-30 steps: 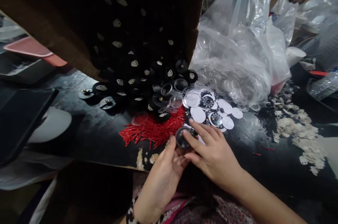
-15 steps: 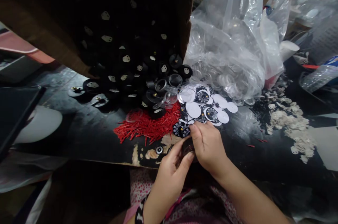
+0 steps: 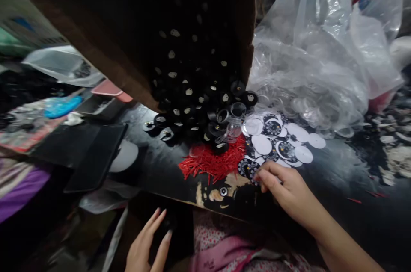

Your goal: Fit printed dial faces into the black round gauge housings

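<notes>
My left hand (image 3: pixel 147 244) is below the table's front edge, its fingers apart. A dark round part (image 3: pixel 170 220) shows faintly just beyond its fingertips, apparently out of its grasp. Over the table, my right hand (image 3: pixel 289 190) has its thumb and fingers pinched together at the edge of a black printed dial disc (image 3: pixel 251 168). That disc lies at the near side of a pile of white and black dial discs (image 3: pixel 261 145). Left of the pile is a heap of thin red pointers (image 3: pixel 212 163). A small ring-like part (image 3: pixel 224 191) sits near the front edge.
A large open carton (image 3: pixel 128 62) tips black round housings (image 3: pixel 192 118) onto the table. Clear rings (image 3: pixel 234 128) lie beside them. Behind the dials is a plastic bag (image 3: pixel 308 71) with clear covers. Grey-white pieces (image 3: pixel 398 156) are at right, a white bowl (image 3: pixel 125 156) at left.
My hands have separated. The left let go of the dark round part and moved left and down, below the table edge; the right stays by the dials. The view has turned left.
</notes>
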A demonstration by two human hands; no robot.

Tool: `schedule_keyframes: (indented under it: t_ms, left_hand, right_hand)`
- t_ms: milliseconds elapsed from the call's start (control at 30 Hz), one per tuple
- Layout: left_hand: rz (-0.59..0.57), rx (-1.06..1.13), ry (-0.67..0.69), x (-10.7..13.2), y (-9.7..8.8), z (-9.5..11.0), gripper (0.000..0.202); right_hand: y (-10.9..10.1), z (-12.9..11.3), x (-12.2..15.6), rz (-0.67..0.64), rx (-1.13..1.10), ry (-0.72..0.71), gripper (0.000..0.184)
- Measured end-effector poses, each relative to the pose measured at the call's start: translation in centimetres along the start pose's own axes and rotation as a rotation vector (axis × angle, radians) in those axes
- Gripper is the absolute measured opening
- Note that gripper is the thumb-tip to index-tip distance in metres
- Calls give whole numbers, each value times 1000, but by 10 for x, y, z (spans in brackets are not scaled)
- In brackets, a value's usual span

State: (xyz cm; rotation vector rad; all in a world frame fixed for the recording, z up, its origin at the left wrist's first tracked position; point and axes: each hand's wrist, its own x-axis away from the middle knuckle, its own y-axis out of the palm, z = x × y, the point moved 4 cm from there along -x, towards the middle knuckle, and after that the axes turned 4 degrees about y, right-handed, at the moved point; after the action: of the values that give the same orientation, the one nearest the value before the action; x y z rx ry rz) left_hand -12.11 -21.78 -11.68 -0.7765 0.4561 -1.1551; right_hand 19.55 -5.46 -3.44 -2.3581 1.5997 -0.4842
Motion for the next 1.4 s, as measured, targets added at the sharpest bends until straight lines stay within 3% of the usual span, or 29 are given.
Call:
schedule_keyframes:
  t_ms: [100,167,233,300,367,500,567,667,700,800,900,933,1067,1267,1333,1400]
  left_hand:
    - [63,-38,297,-44,-3,71,37]
    - [97,-54,536,-86,3,126,35]
    - [80,-142,748,-127,11,167,44]
    - [-45,-224,857,-162,23,185,50]
    - [-137,-236,903,-185,33,187,47]
    - [-117,-173,918,-195,37,180,43]
    - [-5,-9,807,-184,27,180,46]
    - [195,558,402,-149,15,173,49]
    - [209,702,299,-132,17,172,46]
    - [53,1047,8,-82,45,168,40]
    - [-171,1358,-411,-43,79,159,37]
    - [-219,1404,-494,-36,86,159,36]
    - [-308,1513,-573,-29,91,164,32]
    - [-330,1596,-604,-37,91,174,43]
    - [-376,1631,-618,-37,95,178,44]
    - [-425,1681,-607,-37,99,184,44]
  right_hand:
    - [9,-3,0,-55,26,-35,33]
    - [7,1,0,-18,43,-31,34]
    - [1,9,0,35,53,-2,35]
    - [-5,16,1,87,52,32,35]
    - [-7,19,3,131,55,26,32]
    - [-2,9,3,154,179,-128,26]
    - [-2,5,1,139,256,-168,24]
    - [-14,4,-9,205,387,-96,16]
    - [-19,4,-14,242,464,-56,17]
    - [-32,4,-33,291,690,24,34]
    - [-37,6,-45,290,719,36,31]
    - [-38,7,-45,300,697,37,27]
    - [-42,14,-34,298,590,45,8]
    - [-47,9,-3,412,458,-76,26]
    - [-43,4,8,469,455,-113,26]
    - [-32,-2,17,433,428,-171,24]
